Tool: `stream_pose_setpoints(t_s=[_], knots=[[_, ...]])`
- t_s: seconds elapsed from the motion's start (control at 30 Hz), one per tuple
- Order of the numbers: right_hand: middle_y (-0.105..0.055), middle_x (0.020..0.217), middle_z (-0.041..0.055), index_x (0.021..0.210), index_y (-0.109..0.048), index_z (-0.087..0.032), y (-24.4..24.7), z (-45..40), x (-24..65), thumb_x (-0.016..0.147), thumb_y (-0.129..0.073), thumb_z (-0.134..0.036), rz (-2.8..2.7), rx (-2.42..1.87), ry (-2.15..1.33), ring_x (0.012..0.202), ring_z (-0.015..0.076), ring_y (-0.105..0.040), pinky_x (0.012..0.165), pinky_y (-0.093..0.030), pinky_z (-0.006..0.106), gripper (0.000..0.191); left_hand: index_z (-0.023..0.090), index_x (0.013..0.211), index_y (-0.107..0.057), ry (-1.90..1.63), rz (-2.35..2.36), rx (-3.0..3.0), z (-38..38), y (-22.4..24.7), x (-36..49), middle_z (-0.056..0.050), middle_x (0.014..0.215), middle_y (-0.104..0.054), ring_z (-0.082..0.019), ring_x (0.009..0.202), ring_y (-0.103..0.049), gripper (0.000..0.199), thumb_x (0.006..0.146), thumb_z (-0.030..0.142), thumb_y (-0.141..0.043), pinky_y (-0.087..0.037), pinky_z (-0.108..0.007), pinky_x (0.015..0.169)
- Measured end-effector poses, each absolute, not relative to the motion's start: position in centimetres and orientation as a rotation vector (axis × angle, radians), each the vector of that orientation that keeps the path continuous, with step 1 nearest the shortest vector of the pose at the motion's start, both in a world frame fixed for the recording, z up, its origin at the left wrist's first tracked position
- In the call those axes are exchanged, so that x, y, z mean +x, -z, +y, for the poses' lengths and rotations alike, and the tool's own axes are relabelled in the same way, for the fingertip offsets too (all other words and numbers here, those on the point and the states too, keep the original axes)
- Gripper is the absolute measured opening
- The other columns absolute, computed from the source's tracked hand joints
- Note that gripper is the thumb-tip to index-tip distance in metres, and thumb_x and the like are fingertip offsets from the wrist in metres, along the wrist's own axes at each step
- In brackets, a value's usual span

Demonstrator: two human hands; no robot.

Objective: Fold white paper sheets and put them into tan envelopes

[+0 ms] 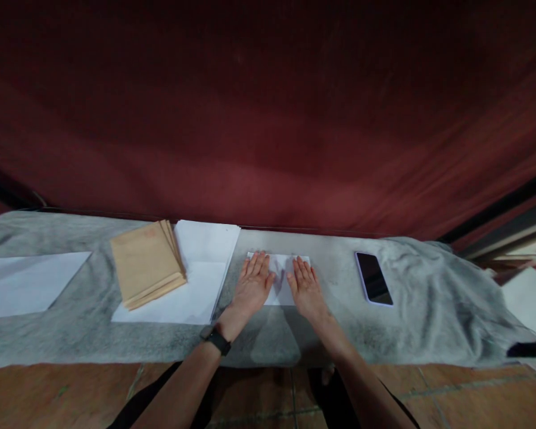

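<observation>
White sheet: the small white sheet [279, 287] lies flat on the cloth-covered surface [339, 339] directly under your palms; its long axis appears to run from 9 to 3 o'clock.
Your left hand: your left hand [252, 285] covers the 9 o'clock side, fingers stretched toward 12 and slightly apart, thumb toward 2, clamped on nothing.
Your right hand: your right hand [307, 289] rests on the 3 o'clock side, fingers extended, thumb swung toward 11; neither hand is nearer, as both touch.
Gap: a strip of sheet shows between your hands; they hide parts of its side edges.
Paper stack: the larger white stack [203, 292] lies near at 9 o'clock, brown envelopes [146, 260] overlapping its far side.
Phone: the phone [374, 279] lies apart at 3 o'clock.
Backdrop: red fabric [277, 149] rises at 12 o'clock, behind the surface.
Obstruction: nothing visible separates your palms from the sheet.
</observation>
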State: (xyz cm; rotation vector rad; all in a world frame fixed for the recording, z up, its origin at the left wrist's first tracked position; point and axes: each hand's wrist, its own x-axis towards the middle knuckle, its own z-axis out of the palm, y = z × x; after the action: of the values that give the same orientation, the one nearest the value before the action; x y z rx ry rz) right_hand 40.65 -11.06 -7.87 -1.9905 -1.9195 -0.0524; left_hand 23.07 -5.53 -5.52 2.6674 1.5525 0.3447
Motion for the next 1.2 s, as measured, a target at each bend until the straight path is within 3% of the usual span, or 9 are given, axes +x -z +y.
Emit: stream_pose_setpoints(t_s=[0.2,0.4,0.63,0.83,1.0,1.2], knots=[[-0.047,0.158,0.0122,0.150,-0.051,-0.015,8.4,-9.4,38.3,0.110,-0.025,-0.036,-1.994,-1.903,-0.022,0.149,0.0265,-0.040,0.123,-0.028,0.051,0.052,0.011,0.153,-0.042,-0.262,1.569,2.626,-4.7,6.0,25.0,-0.014,0.162,-0.041,-0.027,0.154,-0.030,0.055,0.101,0.023,-0.029,-0.025,-0.051,0.125],[-0.046,0.158,0.0132,0.153,-0.047,-0.015,8.5,-8.9,38.9,0.109,-0.027,-0.041,-1.898,-1.967,0.068,0.146,0.0306,-0.044,0.120,-0.030,0.053,0.055,0.009,0.154,-0.042,-0.264,1.640,2.595,-3.9,6.3,24.5,-0.015,0.163,-0.038,-0.025,0.154,-0.030,0.056,0.103,0.028,-0.029,-0.022,-0.048,0.127],[-0.049,0.155,0.0178,0.152,-0.047,-0.010,9.0,-8.5,40.3,0.109,-0.025,-0.042,-1.800,-2.052,0.144,0.144,0.0320,-0.046,0.118,-0.032,0.053,0.058,0.011,0.154,-0.042,-0.296,1.764,2.582,-3.7,6.5,23.6,-0.016,0.160,-0.043,-0.026,0.152,-0.035,0.058,0.104,0.036,-0.027,-0.026,-0.048,0.125],[-0.048,0.154,0.0240,0.151,-0.046,-0.003,9.3,-8.9,41.0,0.108,-0.024,-0.044,-1.726,-2.131,0.186,0.143,0.0355,-0.046,0.117,-0.033,0.056,0.063,0.001,0.151,-0.044,-0.275,1.833,2.557,-3.8,6.1,22.7,-0.023,0.159,-0.042,-0.032,0.151,-0.037,0.061,0.103,0.035,-0.031,-0.031,-0.050,0.123],[-0.044,0.156,0.0266,0.151,-0.043,0.002,8.6,-9.9,41.2,0.108,-0.028,-0.043,-1.710,-2.172,0.167,0.146,0.0364,-0.043,0.119,-0.032,0.055,0.064,0.001,0.149,-0.046,-0.361,1.904,2.470,-3.9,5.6,22.2,-0.024,0.155,-0.047,-0.033,0.142,-0.049,0.058,0.100,0.031,-0.037,-0.041,-0.047,0.116],[-0.038,0.163,0.0166,0.156,-0.039,-0.008,7.5,-12.7,37.7,0.106,-0.038,-0.040,-1.996,-1.881,-0.018,0.152,0.0284,-0.035,0.124,-0.029,0.050,0.059,0.000,0.145,-0.049,-0.577,1.803,2.237,-2.8,4.7,20.8,-0.023,0.129,-0.068,-0.029,0.117,-0.067,0.056,0.098,0.030,-0.046,-0.052,-0.040,0.103]])
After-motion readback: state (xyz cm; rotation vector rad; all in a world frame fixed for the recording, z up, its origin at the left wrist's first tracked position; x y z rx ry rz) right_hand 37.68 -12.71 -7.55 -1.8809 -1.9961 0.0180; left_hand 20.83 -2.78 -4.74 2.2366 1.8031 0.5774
